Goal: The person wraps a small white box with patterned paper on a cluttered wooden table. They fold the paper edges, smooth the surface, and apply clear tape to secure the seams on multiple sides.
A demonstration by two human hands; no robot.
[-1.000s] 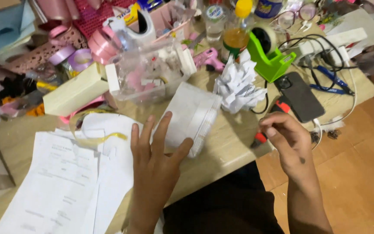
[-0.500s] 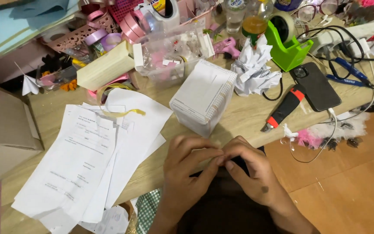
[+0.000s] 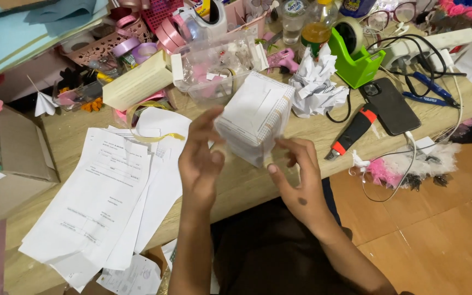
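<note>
A white paper-wrapped rectangular box (image 3: 255, 117) sits above the wooden table's (image 3: 345, 131) near edge. The left hand (image 3: 200, 158) grips its left side with spread fingers; the right hand (image 3: 296, 175) pinches its lower right corner. A crumpled white paper ball (image 3: 318, 84) lies just beyond the box.

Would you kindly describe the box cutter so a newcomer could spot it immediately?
Start at the light wooden desk and go to its right side. Left of the black smartphone lies the black-and-red box cutter, slanted, the only red-tipped tool near the white cables.
</note>
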